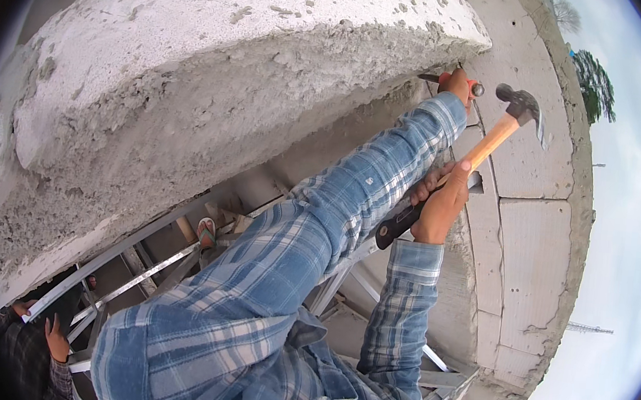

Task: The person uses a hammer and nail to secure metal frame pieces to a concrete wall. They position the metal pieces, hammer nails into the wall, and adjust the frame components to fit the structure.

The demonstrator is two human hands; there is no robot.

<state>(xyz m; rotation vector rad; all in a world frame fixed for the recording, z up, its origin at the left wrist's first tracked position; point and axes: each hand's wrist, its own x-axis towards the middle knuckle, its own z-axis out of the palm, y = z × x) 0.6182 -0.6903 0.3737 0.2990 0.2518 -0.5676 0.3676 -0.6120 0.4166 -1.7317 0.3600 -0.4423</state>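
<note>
My left hand (pixel 459 85), at the end of an outstretched arm, is closed around a chisel (pixel 475 90) with an orange-red grip. The chisel's dark tip reaches left toward rough grey mortar under a pale curved slab (pixel 221 25); whether it touches is unclear. Lower and nearer, my right hand (pixel 443 206) is wrapped round a claw hammer (pixel 488 145) with a wooden shaft and black grip end. The dark hammer head is up to the right of the chisel's struck end, apart from it. Both sleeves are blue plaid.
Jointed pale blocks (pixel 531 251) form a curved wall on the right, with sky beyond its edge. Below, metal framing (pixel 147 272) crosses an opening. At lower left, another person's hand (pixel 56 339) is beside the framing; a sandalled foot (pixel 207 233) shows deeper in.
</note>
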